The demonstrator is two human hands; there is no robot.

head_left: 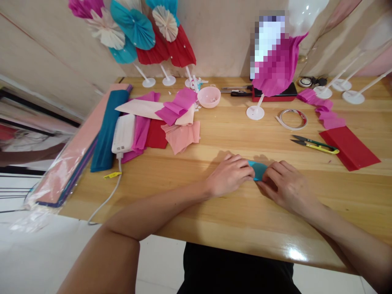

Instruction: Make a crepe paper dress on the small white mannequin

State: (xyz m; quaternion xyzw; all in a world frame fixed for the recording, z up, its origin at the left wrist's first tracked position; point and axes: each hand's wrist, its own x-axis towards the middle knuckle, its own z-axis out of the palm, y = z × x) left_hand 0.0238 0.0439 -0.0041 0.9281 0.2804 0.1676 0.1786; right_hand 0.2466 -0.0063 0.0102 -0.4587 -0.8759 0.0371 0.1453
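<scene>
Fingers of left hand (231, 173) and right hand (288, 185) grip opposite ends of blue paper (259, 170), low over the near tabletop (183, 204), apparently to steady it. Right: snips (315, 144), handles against red paper (352, 148), seemingly parked within reach. Farther: tape roll (294, 119), lying flat.

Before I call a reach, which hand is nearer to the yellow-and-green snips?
Right. The right hand is below and left of the snips in view; the left hand is farther left, past the turquoise piece.

Both ends of blue paper (259, 171) invisible behind the fingers (276, 170)
</scene>
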